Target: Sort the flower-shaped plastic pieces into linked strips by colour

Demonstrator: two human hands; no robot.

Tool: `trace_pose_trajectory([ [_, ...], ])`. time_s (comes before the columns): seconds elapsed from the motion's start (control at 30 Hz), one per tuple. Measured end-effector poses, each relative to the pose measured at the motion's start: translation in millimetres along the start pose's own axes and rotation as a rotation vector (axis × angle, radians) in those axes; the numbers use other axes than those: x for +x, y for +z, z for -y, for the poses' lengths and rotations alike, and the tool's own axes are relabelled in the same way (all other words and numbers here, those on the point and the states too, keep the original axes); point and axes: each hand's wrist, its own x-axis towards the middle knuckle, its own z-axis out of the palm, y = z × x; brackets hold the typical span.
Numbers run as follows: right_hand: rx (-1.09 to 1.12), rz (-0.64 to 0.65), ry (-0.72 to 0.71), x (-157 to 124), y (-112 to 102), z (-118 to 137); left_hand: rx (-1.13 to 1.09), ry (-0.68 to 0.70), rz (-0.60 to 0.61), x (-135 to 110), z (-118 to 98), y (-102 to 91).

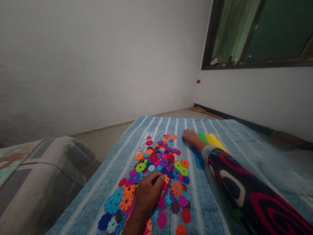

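Observation:
Low over a loose pile of colourful notched plastic discs (163,162) is my left hand (149,187). Its thumb and forefinger are pinched; an orange disc (166,178) shows at the tips, but I cannot tell whether it is held. Farther out, my right hand (192,136) rests low by the far end of a row of blue discs (198,159), fingers bent and close together. What they may hold is hidden. Green discs (202,137) and yellow discs (216,141) lie in rows right of that wrist, partly covered by the patterned sleeve (234,182).
A blue striped cloth (93,192) covers the work surface, with printed lettering (146,143) left of the pile. Blurred clear plastic (286,173) lies at the right. A cloth-covered piece (49,176) stands at the left. White walls (110,58) and a dark-framed window (259,36) rise behind.

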Motion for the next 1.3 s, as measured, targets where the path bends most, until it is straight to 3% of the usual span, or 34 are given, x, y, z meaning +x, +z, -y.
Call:
trace_pose_trajectory([
  [0.23,0.072,-0.022,0.108,-9,-25,-5,-0.003,0.003,-0.023,4,4,0.0],
  [0.33,0.113,-0.036,0.156,-29,-38,2,-0.018,0.049,-0.043,7,3,-2.9],
  [0.43,0.161,-0.030,0.153,-63,-39,28,-0.037,0.084,-0.069,10,-1,-7.9],
  [0.63,0.276,-0.051,0.091,-151,-12,101,-0.026,0.106,-0.105,12,-7,-14.9],
  [0.83,0.402,-0.182,0.170,-210,23,122,-0.016,0.112,-0.104,14,-10,-18.1],
  [1.07,0.477,-0.377,0.114,-224,52,122,0.035,0.101,-0.065,8,-12,-22.2],
  [1.3,0.524,-0.401,0.125,-222,54,118,0.094,0.135,-0.038,-5,-8,-23.7],
])
